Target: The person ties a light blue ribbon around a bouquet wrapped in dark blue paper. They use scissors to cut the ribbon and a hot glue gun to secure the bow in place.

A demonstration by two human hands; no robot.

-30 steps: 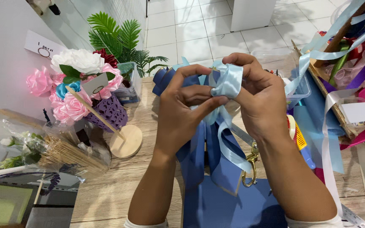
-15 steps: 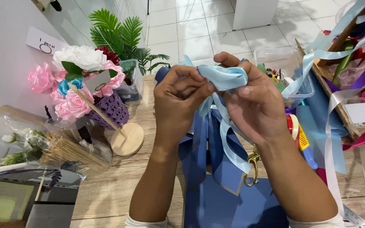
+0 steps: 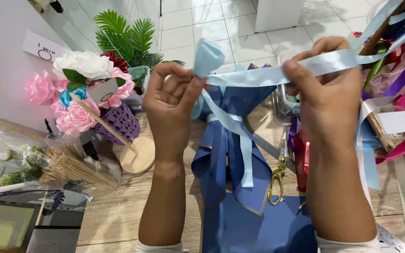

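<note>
Head view, single entry, items as I log them from my station.

Left hand (image 3: 172, 100): raised above the table, fingers curled in, thumb and forefinger pinched shut on a folded loop of the light blue satin ribbon (image 3: 258, 75). The loop stands up just above the pinch.

Right hand (image 3: 331, 96): raised at the same height, well apart from the left, thumb and fingers closed on the same ribbon. The band runs taut between the two hands and carries on past the right hand toward the upper right corner.

Navy wrapping paper (image 3: 233, 154): gold-edged sheets gathered into a bouquet-style cone on the wooden table (image 3: 113, 215), directly below the hands. A light blue band is tied round its neck, tails hanging down the front; whether it joins the held ribbon I cannot tell.

Gold-handled scissors (image 3: 277, 175): lying on the table, touching the paper's right edge.

Artificial flower arrangement (image 3: 83, 91): pink, white and blue blooms in a purple holder, left of the left hand, green fern leaves behind it.

Bundle of wooden skewers (image 3: 71, 171): in clear wrap, lower left.

Assorted ribbons (image 3: 399, 75): mixed colours, heaped at the right edge.
</note>
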